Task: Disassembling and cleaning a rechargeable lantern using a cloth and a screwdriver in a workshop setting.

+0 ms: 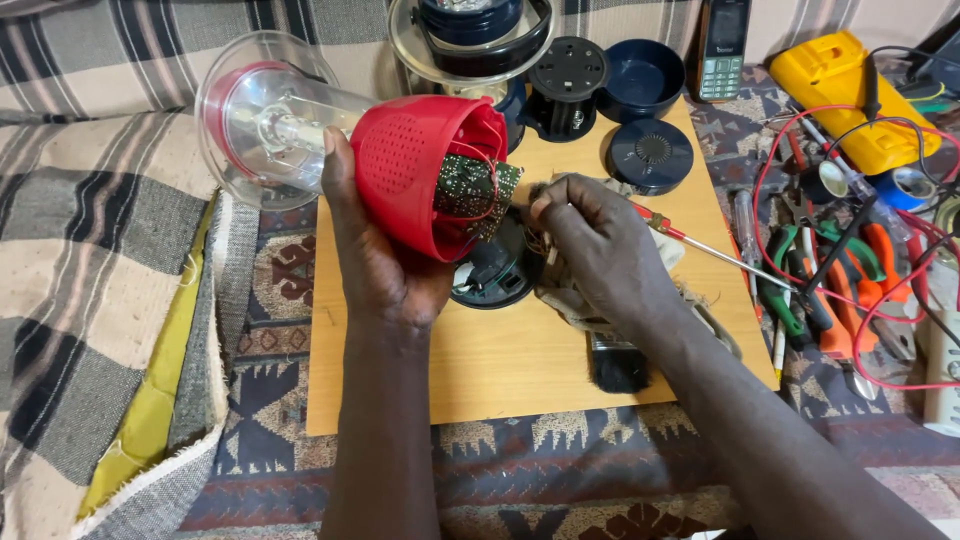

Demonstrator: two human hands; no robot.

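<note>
1. Nearest, two bare forearms reach up from the bottom edge over a patterned rug onto a pale wooden tabletop.
2. The left hand is wrapped around a red lantern base, holding it above the tabletop.
3. The lantern's long axis runs tilted from upper left to lower right: its clear globe points up-left toward the striped blanket, while the open red end faces right, showing a green circuit board.
4. The right hand has its fingers pinched narrowly at the board's edge; a red-handled screwdriver lies just beside it.
5. Beneath, a black round part rests on the tabletop.
6. Farther back stand dark blue lids and a phone.
7. Right, pliers, red wires and a yellow meter are scattered.
</note>
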